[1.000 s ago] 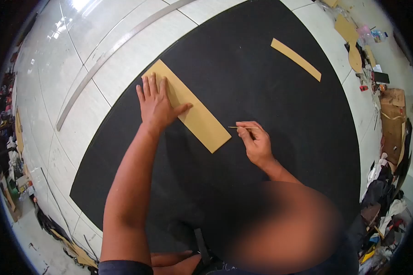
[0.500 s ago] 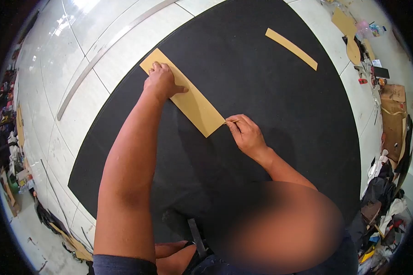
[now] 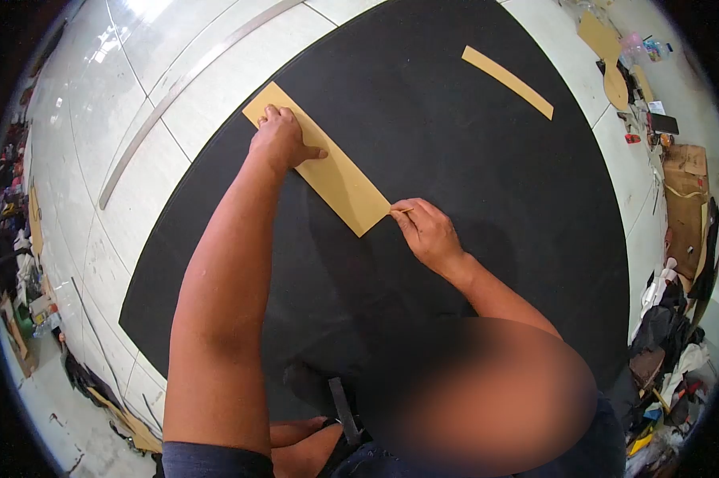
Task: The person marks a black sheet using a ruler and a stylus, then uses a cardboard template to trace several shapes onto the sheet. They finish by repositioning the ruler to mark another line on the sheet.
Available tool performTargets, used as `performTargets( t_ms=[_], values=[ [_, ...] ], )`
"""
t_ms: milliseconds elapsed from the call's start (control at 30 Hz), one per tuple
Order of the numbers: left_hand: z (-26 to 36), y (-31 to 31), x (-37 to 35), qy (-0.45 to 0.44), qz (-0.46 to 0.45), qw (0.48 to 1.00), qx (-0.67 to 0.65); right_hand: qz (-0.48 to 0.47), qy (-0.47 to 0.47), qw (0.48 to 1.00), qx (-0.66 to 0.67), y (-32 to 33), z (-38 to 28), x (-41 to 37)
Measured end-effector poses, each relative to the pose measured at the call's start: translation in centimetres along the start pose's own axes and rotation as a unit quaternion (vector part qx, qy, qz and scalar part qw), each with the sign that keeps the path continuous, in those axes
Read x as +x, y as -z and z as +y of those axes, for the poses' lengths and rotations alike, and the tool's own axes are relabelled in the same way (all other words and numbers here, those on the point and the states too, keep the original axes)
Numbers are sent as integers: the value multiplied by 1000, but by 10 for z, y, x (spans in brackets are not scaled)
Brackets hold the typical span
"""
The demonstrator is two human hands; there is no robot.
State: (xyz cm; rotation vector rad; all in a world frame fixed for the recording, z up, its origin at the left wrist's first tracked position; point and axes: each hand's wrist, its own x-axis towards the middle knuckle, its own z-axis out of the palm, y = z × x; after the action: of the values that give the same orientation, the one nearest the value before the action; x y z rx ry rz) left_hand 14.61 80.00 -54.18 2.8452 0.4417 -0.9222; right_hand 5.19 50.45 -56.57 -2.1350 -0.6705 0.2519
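A wide tan cardboard rectangle (image 3: 345, 193) lies at a slant on a large black sheet (image 3: 423, 151). My left hand (image 3: 280, 137) presses on the upper part of the cardboard, thumb spread away from the fingers. At the lower right corner of the rectangle, my right hand (image 3: 427, 231) pinches a thin pencil-like stick (image 3: 408, 210), its tip touching or very near that corner. Any mark on the black surface is too small to make out.
A narrow, slightly curved tan strip (image 3: 508, 83) lies on the black sheet at the upper right. A long metal ruler-like bar (image 3: 154, 119) rests on the white floor tiles to the left. A cardboard box (image 3: 685, 191) and mixed scraps line the right side.
Almost nothing differs. My right hand has shifted very slightly at the corner of the cardboard, while my left hand stays in place on it.
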Motion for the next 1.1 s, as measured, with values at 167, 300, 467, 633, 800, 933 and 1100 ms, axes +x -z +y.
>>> performTargets(
  t_ms=[167, 300, 467, 633, 800, 933, 1100],
  values=[
    [-6, -13, 0, -22, 89, 996, 16, 60, -70, 994, 60, 26, -2, 7],
    [-4, -2, -4, -16, 36, 999, -15, 150, -72, 986, 8, 72, 39, 28],
    [-3, -2, -12, -13, 57, 998, -31, 220, -4, 951, -215, 145, 125, 83],
    [3, -3, -22, 29, 80, 996, -7, 160, -37, 926, -340, 170, 185, 80],
    [-9, -38, -21, -34, 194, 980, -25, 248, -103, 898, -350, 218, 208, 28],
    [18, -49, -18, -65, 224, 970, -63, 252, -64, 910, -321, 241, 205, 17],
    [87, -46, 12, -114, 267, 955, -57, 201, 40, 925, -321, 216, 210, 72]
  ],
)
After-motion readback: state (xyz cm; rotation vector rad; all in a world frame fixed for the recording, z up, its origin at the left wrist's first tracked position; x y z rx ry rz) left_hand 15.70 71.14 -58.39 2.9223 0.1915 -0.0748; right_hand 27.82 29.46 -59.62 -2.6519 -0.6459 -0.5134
